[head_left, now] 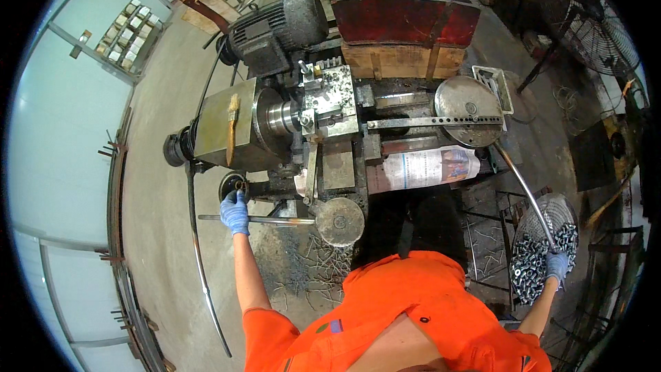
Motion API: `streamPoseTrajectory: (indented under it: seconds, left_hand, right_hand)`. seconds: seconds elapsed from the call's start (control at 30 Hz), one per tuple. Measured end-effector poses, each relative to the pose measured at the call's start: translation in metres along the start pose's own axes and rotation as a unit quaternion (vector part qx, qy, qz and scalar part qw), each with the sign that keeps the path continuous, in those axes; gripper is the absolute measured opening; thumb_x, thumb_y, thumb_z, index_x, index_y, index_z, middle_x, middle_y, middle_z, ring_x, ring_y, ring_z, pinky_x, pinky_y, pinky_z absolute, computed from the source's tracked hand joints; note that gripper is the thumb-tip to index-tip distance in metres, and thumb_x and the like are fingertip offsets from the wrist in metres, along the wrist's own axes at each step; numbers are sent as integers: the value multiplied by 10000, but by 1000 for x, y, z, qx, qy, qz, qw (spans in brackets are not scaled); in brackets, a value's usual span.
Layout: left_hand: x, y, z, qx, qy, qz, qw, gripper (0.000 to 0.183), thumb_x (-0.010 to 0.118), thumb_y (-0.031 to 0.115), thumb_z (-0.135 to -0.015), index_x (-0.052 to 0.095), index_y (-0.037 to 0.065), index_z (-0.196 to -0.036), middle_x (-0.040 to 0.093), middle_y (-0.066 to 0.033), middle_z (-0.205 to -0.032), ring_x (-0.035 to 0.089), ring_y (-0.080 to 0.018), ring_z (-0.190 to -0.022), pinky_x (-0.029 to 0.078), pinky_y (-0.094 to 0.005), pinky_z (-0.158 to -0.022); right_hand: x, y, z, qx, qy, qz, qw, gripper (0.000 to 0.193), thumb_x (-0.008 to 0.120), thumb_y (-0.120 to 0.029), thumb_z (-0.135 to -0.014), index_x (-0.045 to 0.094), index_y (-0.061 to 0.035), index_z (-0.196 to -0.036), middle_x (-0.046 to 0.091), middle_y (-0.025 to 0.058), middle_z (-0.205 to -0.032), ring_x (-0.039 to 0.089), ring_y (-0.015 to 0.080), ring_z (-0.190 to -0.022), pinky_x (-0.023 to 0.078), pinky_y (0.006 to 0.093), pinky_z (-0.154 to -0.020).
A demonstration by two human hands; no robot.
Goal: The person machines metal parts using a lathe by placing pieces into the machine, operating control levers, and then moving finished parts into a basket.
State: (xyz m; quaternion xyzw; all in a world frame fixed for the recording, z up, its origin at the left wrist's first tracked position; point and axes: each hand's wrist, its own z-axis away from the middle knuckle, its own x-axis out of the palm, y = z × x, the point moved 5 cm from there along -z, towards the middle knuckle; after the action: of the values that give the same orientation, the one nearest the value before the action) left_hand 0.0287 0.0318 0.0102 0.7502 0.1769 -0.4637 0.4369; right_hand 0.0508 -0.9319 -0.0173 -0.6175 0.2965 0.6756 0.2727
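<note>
My left hand (234,212), in a blue glove, is over a straight metal lever (282,220) that runs to a round metal disc (339,222). Its fingers curl at a dark round part (231,183) below the headstock, and whatever they hold is hidden. On the far right, my right hand (556,266), also gloved, grips the lower end of a long steel lever (525,189). That lever slopes down from a larger round plate (463,107). Beneath the right hand, a wire basket (548,208) holds many shiny bolts (530,272).
A paintbrush (232,131) lies on the headstock (215,127), beside the chuck and a chip-covered tool block (332,100). Behind stand an electric motor (279,31) and a red bin (406,24) of bolts. Newspaper (430,167) covers the bed; metal rods (323,265) litter the floor.
</note>
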Motion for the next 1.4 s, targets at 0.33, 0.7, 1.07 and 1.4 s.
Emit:
streamPoseTrajectory:
  seconds: [0.33, 0.7, 1.07, 1.4]
  left_hand:
    - [11, -21, -8, -2, 6, 12, 1000, 313, 620, 340, -810, 687, 75, -963, 676, -136, -885, 662, -258, -781, 487, -353, -702]
    - [2, 3, -6, 24, -8, -40, 999, 293, 617, 299, -818, 683, 58, -970, 678, -141, -879, 662, -257, -783, 488, -342, -719]
    - [15, -19, -1, -45, -38, 42, 997, 290, 599, 315, -834, 684, 51, -918, 681, -117, -769, 656, -241, -695, 482, -350, -650]
    - [-27, -56, 30, -79, 106, 368, 920, 230, 574, 214, -879, 664, 14, -948, 617, -41, -669, 567, -128, -575, 469, -275, -566]
  right_hand:
    - [-1, 0, 2, 3, -2, 11, 1000, 378, 674, -323, -660, 652, -37, -905, 643, 220, -912, 611, 383, -870, 473, 425, -780]
    - [-8, -180, -5, -193, -20, 119, 974, 574, 624, -490, -719, 570, -177, -1197, 528, 127, -1243, 384, 363, -1232, 245, 511, -1046]
    - [-86, -327, -129, -163, 116, 216, 956, 549, 517, -449, -823, 471, -152, -1282, 400, 173, -1366, 384, 389, -1231, 252, 566, -1007]
    - [-64, -394, -91, -417, 229, -14, 880, 631, 599, -455, -774, 502, -6, -1206, 473, 260, -1250, 442, 397, -1172, 357, 445, -979]
